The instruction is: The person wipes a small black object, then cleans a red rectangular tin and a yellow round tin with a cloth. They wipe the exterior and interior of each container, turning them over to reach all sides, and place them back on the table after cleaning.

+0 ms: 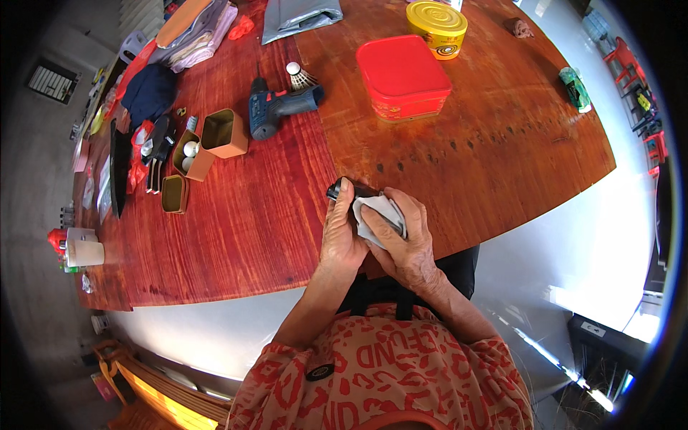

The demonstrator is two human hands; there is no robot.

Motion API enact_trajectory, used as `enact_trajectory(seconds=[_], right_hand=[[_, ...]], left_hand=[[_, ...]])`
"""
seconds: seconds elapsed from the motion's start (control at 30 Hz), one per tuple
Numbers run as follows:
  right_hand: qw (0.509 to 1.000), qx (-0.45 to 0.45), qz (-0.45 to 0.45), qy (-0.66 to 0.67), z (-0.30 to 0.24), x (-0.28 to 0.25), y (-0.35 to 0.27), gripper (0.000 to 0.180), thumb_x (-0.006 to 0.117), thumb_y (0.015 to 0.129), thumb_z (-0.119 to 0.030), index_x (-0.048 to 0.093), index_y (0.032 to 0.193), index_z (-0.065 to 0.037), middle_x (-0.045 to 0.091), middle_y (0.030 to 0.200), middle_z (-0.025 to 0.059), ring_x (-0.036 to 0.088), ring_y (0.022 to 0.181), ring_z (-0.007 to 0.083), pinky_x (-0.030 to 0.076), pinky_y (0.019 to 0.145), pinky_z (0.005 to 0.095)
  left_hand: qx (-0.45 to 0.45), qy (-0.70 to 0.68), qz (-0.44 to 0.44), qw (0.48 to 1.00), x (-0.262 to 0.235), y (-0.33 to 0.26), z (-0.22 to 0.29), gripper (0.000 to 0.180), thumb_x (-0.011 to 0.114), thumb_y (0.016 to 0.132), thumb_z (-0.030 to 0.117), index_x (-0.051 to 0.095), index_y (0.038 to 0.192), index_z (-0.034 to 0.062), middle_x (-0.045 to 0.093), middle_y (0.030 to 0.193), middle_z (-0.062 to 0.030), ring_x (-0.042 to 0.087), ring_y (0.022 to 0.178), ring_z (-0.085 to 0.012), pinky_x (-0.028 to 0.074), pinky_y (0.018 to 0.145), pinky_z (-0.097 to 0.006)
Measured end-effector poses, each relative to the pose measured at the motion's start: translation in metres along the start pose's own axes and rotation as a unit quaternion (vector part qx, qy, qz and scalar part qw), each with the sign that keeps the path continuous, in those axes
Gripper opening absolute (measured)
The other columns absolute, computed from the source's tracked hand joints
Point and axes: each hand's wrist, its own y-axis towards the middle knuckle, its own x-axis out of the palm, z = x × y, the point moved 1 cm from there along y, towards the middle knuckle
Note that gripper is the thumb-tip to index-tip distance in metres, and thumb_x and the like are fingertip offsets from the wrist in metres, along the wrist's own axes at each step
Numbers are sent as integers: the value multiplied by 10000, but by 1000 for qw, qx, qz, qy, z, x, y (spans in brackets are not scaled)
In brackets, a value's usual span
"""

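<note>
Seeming light, stiff and perhaps slippery, a small, dark, glossy object (pixel 333 191) was held between the hands, above the near part of the reddish-brown wooden desk (pixel 251 222); most of it was covered, so its fragility could not be told. A grip seemed best taken at its exposed left end. It was steadied by the left hand (pixel 341 233), partly closed with the thumb extended. A soft, pale grey-white cloth (pixel 374 221), judged easy to pinch anywhere, was held against it by the curled fingers of the right hand (pixel 410 244). Beyond the hands, a blue-and-black cordless drill (pixel 266 113) was placed leftward.
</note>
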Motion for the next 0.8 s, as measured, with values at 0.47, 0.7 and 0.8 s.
enact_trajectory(seconds=[0.47,0.7,0.8], right_hand=[[874,246,-78,412,41,-31,15,304,596,897,-101,607,1195,-43,579,1063,103,579,973,192,470,848,312],[879,219,-92,413,55,-32,13,297,630,862,-59,645,1158,-68,606,1109,113,570,1050,217,456,903,328],[945,69,-79,309,51,-34,16,326,659,809,-1,672,1122,-93,601,1156,133,550,1129,262,463,932,371]], left_hand=[[56,408,-22,911,35,-21,15,318,715,868,176,609,1128,27,662,1017,-93,681,859,-175,614,619,-272],[66,532,-108,837,31,-27,15,401,729,865,201,515,1136,-3,631,918,-83,627,763,-101,522,505,-225],[73,454,-78,884,33,-28,9,343,708,884,213,514,1079,7,605,876,-73,598,691,-98,494,472,-219]])
